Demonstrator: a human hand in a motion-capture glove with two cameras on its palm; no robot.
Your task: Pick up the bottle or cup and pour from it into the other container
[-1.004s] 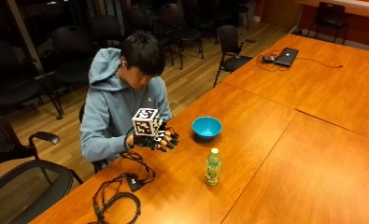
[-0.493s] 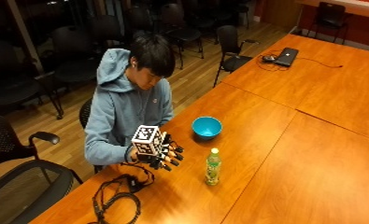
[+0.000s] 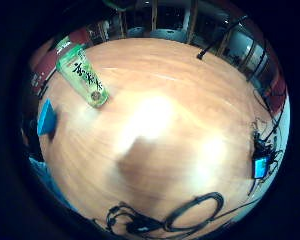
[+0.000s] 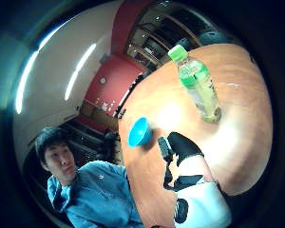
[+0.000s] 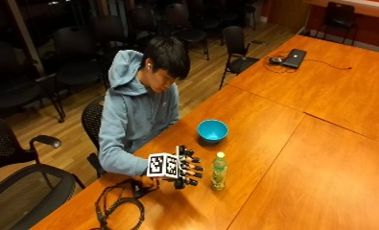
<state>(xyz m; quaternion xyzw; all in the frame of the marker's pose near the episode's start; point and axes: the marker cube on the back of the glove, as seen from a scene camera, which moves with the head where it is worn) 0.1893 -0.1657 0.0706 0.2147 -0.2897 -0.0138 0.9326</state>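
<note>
The green bottle (image 5: 219,171) stands upright on the worktop (image 5: 316,158), cap on, and serves as the landmark here. The blue bowl (image 5: 212,130) sits beyond the bottle, on the side farther from the person, near it but apart. The gloved right hand (image 5: 184,167) hovers just beside the bottle on the person's side, fingers spread and straight, holding nothing. The step in hand looks like the reach for the bottle. To do it well, the person should wrap the fingers around the bottle's middle, keep it upright while lifting, and mind the cap before tipping toward the bowl.
</note>
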